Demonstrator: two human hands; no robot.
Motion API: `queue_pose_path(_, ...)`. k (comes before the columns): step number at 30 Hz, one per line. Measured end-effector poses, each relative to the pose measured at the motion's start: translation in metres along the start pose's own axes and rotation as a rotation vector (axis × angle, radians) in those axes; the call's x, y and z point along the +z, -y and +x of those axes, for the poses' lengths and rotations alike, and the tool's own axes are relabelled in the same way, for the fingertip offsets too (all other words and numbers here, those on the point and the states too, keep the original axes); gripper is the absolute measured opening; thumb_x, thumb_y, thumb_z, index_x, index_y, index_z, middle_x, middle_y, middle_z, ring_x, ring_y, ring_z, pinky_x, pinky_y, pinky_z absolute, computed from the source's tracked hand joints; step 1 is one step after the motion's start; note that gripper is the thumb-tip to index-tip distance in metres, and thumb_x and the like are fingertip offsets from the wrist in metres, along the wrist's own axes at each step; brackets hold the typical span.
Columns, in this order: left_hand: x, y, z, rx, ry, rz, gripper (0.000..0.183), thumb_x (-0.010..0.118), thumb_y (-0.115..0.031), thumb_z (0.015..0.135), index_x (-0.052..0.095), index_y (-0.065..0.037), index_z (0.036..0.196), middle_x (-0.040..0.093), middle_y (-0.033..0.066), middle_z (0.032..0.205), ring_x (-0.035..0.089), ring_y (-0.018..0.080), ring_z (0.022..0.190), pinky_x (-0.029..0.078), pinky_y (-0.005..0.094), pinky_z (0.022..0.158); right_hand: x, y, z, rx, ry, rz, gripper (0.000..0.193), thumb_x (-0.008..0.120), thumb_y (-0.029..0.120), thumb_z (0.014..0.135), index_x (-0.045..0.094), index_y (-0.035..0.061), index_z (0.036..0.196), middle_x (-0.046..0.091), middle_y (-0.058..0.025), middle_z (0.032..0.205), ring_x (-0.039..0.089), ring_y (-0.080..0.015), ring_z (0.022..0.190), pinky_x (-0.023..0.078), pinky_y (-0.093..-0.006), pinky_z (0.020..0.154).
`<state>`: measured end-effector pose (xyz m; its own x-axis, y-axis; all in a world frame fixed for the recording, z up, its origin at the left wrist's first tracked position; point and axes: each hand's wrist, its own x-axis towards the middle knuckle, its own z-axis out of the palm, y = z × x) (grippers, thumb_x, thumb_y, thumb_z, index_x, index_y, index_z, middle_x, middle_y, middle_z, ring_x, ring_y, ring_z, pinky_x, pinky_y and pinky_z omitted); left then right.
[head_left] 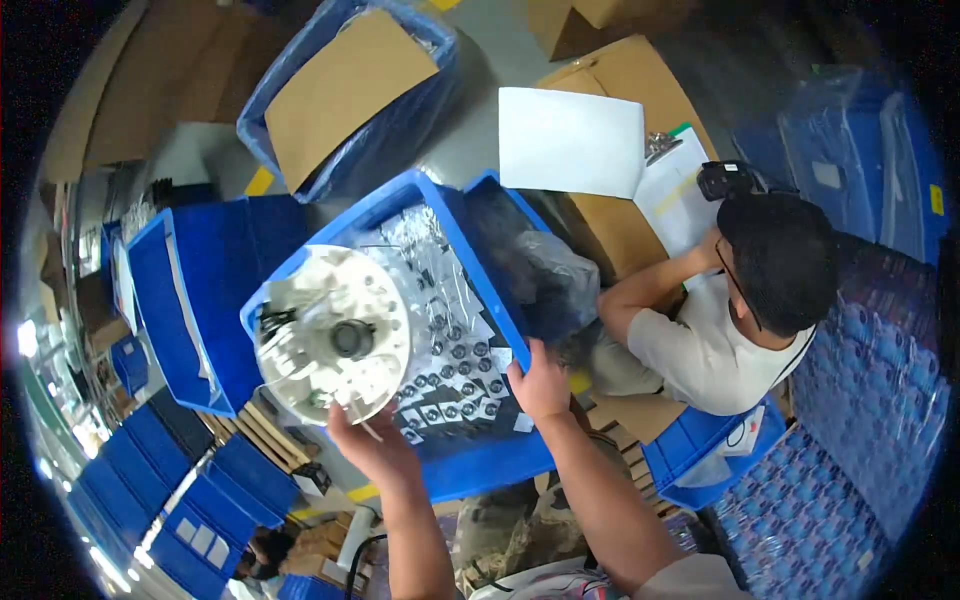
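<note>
A round white tub [392, 300] with a dark round piece at its centre sits tilted over the left part of a large blue crate [480, 478]. White and dark small pieces lie inside the tub; their kind I cannot make out. My left hand [375, 445] grips the tub's near rim, thumb and fingers closed on it. With my right hand [542, 385] I hold the crate's right rim, fingers wrapped over the edge. Inside the crate lie rows of small parts with round dark centres [460, 370], along with clear plastic wrapping [415, 235].
A seated person [700, 340] in a black cap leans over a clipboard [672, 190] at the right. A white sheet [570, 140] lies on cardboard. Another blue bin [440, 80] with a cardboard sheet [345, 95] stands beyond; blue crates [195, 300] stand left.
</note>
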<state>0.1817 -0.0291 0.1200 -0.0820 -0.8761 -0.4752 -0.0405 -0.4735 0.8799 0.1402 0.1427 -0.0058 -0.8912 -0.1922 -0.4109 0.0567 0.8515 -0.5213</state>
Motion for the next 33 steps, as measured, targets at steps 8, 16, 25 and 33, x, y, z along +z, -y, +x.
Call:
queue_pose_path(8,0.117,-0.071,-0.022,0.280,0.140,-0.176,0.058,0.048,-0.042,0.086,0.042,-0.003,0.129,0.051,0.0132,0.124,0.051,0.0237,0.114,0.043,0.0396,0.094,-0.007,0.000,0.000,0.024,0.134,0.037,0.043,0.065,0.029,0.074,0.053,0.0058,0.108,0.064,-0.0163,0.093,0.062,-0.0344,0.084,0.050,-0.0445,0.073)
queue_pose_path(16,0.186,-0.019,-0.002,-0.039,0.233,-0.108,0.040,0.052,-0.035,0.087,0.051,-0.008,0.116,0.058,0.0074,0.105,0.057,0.0208,0.102,0.045,0.0360,0.090,0.002,-0.005,-0.003,0.045,0.137,0.089,0.036,0.065,0.023,0.075,0.054,0.0079,0.105,0.064,-0.0153,0.090,0.062,-0.0342,0.081,0.050,-0.0438,0.071)
queue_pose_path(25,0.187,0.081,0.064,0.545,0.640,0.728,0.027,0.058,-0.023,0.086,0.048,-0.001,0.096,0.057,0.0123,0.071,0.055,0.0207,0.060,0.045,0.0343,0.053,-0.007,-0.002,0.001,-0.020,0.079,0.104,0.035,0.066,0.022,0.073,0.054,0.0061,0.101,0.064,-0.0155,0.088,0.062,-0.0351,0.077,0.051,-0.0436,0.067)
queue_pose_path(33,0.196,0.096,0.089,1.004,0.714,1.232,0.042,0.064,-0.042,0.074,0.046,-0.005,0.085,0.061,0.0175,0.070,0.060,0.0367,0.065,0.047,0.0451,0.058,-0.002,-0.001,0.003,-0.024,0.102,0.076,0.034,0.064,0.022,0.074,0.054,0.0058,0.102,0.064,-0.0155,0.085,0.062,-0.0359,0.075,0.050,-0.0456,0.066)
